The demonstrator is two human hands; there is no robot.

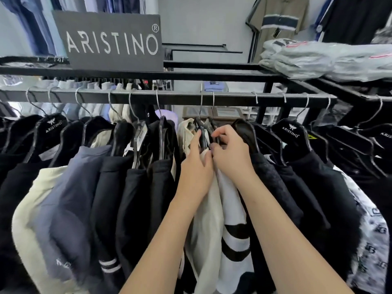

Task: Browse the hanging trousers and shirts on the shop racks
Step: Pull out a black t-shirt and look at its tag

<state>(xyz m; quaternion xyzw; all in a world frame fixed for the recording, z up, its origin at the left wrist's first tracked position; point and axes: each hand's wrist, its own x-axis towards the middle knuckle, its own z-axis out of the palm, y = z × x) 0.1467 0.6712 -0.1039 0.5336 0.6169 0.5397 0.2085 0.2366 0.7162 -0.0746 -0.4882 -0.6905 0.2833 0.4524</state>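
Both hands meet at the middle of the black metal clothes rail (pixel 169 96). The left hand (pixel 196 166) curls its fingers round the cream-white shirt with black stripes (pixel 231 219), which hangs between dark garments. The right hand (pixel 231 153) pinches the black plastic hanger (pixel 201 132) at that shirt's neck. A grey sign lettered ARISTINO (pixel 112 41) stands on the rack's top shelf.

Single head view, facing forward and down, close over rack rail (pixel 169 98), edges seemingly wide-angle warped
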